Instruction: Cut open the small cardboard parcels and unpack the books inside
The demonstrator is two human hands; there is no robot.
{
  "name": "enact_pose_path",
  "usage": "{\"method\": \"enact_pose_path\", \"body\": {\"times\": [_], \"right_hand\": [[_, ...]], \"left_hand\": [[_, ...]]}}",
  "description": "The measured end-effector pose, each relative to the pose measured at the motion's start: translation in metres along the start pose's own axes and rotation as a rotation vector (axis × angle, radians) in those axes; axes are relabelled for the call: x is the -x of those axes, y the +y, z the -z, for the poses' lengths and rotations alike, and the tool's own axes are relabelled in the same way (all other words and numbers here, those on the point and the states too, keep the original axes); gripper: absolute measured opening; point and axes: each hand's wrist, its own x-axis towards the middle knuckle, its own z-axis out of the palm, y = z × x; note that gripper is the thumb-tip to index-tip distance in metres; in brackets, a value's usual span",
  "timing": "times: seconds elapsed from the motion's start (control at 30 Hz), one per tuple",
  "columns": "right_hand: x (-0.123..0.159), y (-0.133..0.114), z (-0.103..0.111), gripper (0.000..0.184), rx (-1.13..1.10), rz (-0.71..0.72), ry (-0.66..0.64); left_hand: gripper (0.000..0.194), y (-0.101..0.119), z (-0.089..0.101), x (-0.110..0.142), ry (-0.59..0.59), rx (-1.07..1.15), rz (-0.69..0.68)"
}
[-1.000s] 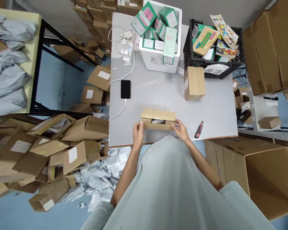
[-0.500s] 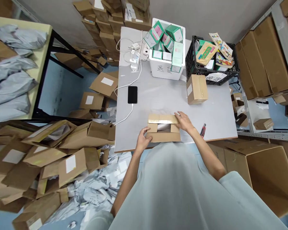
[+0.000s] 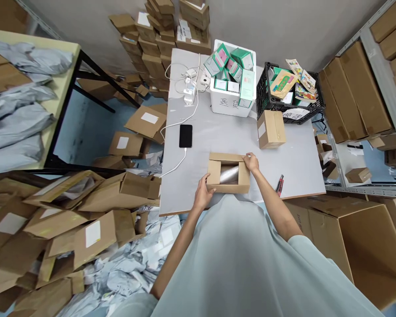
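A small cardboard box [image 3: 229, 188] lies at the near edge of the table, its long flaps raised and its short end flaps folded partly inward. Between the end flaps shows a silvery, shiny wrapped item [image 3: 229, 174] whose kind I cannot make out. My left hand [image 3: 203, 192] grips the box's left end, thumb and fingers against the cardboard. At the far right corner, my right hand [image 3: 251, 163] pinches the box's edge. To the right of the box lies a red and black box cutter [image 3: 280, 185].
A closed carton [image 3: 271, 130] stands before a black crate [image 3: 290, 112] of booklets and boxes. Beside it is a white bin [image 3: 231, 105] with green boxes. A phone [image 3: 185, 136] charges on the table [image 3: 224, 132]. Opened cartons [image 3: 99, 233] pile up on the left.
The box's long flaps have been lifted and opened wider, so the silvery item inside shows more. Both hands stay at the box's ends. The camera view has shifted slightly.
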Motion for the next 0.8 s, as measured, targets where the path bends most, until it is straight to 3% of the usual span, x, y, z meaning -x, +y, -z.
{"method": "enact_pose_path", "body": {"times": [0.13,0.27,0.4,0.5,0.6,0.7,0.8], "right_hand": [[0.007,-0.003,0.001,0.036,0.008,0.073,0.000],[0.042,0.008,-0.002,0.060,0.059,0.288,0.114],[0.087,0.022,-0.023,0.072,0.080,0.471,0.203],[0.105,0.027,-0.037,0.084,0.105,0.480,0.146],[0.109,0.032,-0.036,0.090,0.105,0.442,0.104],[0.109,0.045,-0.019,0.080,0.058,0.457,0.142],[0.112,0.072,-0.001,0.070,-0.020,0.455,0.219]], "left_hand": [[0.085,0.003,0.008,-0.001,-0.041,-0.061,-0.013],[0.079,0.016,0.010,0.003,-0.036,-0.204,-0.086],[0.061,0.046,-0.005,0.001,0.015,-0.291,-0.226],[0.061,0.067,-0.021,-0.008,0.016,-0.301,-0.249],[0.068,0.080,-0.026,-0.017,0.043,-0.274,-0.224],[0.071,0.082,-0.010,-0.020,0.096,-0.243,-0.231],[0.070,0.073,0.021,-0.018,0.185,-0.223,-0.236]]}}
